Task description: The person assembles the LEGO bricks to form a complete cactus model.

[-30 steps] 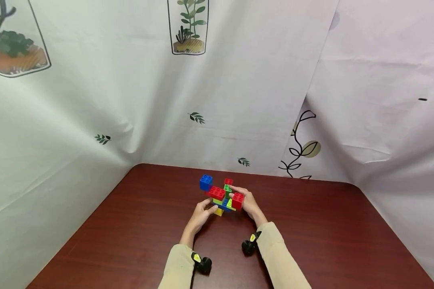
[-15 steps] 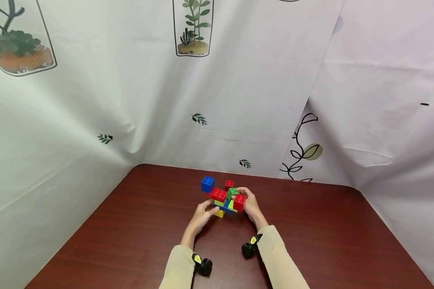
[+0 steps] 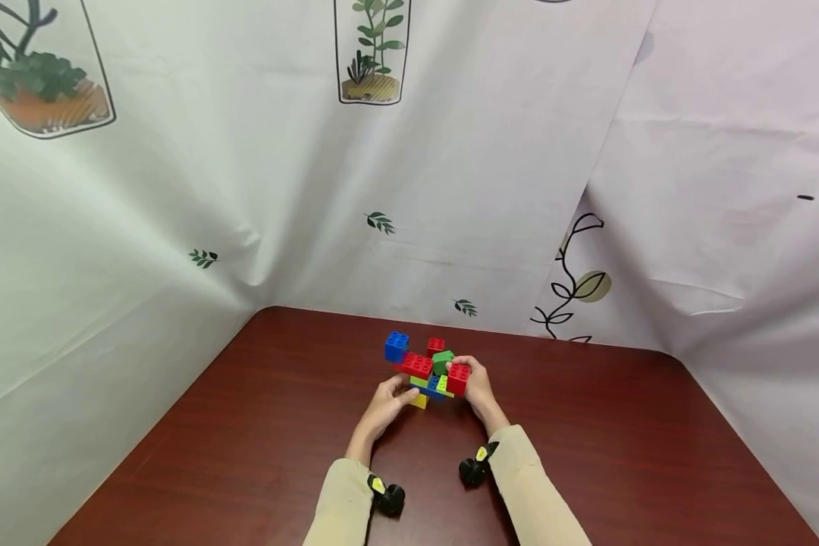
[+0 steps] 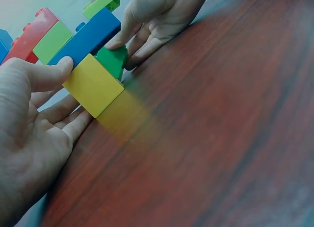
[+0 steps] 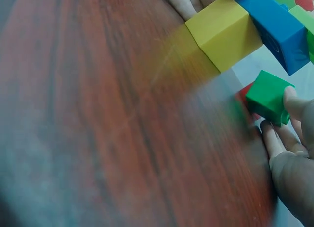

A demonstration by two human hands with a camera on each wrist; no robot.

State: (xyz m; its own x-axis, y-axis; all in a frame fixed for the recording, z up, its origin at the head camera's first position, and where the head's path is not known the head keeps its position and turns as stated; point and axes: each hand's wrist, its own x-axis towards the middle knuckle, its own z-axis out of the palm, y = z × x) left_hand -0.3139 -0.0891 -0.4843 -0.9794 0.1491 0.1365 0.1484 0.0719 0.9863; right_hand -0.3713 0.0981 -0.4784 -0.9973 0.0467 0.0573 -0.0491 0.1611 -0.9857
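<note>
My left hand (image 3: pixel 385 406) steadies a built stack of toy building bricks, thumb on the long blue brick (image 4: pixel 91 36) and fingers by the yellow brick (image 4: pixel 94 86) at its base. Red (image 3: pixel 416 365), lime and blue bricks make up the stack's upper part. My right hand (image 3: pixel 479 385) pinches a loose green brick (image 5: pixel 267 96) between thumb and fingers, tilted and apart from the long blue brick in the right wrist view. A red brick (image 3: pixel 458 378) on the stack's right end partly covers those fingers in the head view.
Behind the green brick is a small red brick (image 3: pixel 435 346); its base is hidden. The dark red wooden table (image 3: pixel 246 425) reaches back to a pale printed curtain (image 3: pixel 314 227). Each sleeve carries a black wrist device (image 3: pixel 473 472).
My right fingers have taken hold of the green brick, shifted it slightly right, away from the small red brick, and tilted it. The left hand keeps its grip on the stack.
</note>
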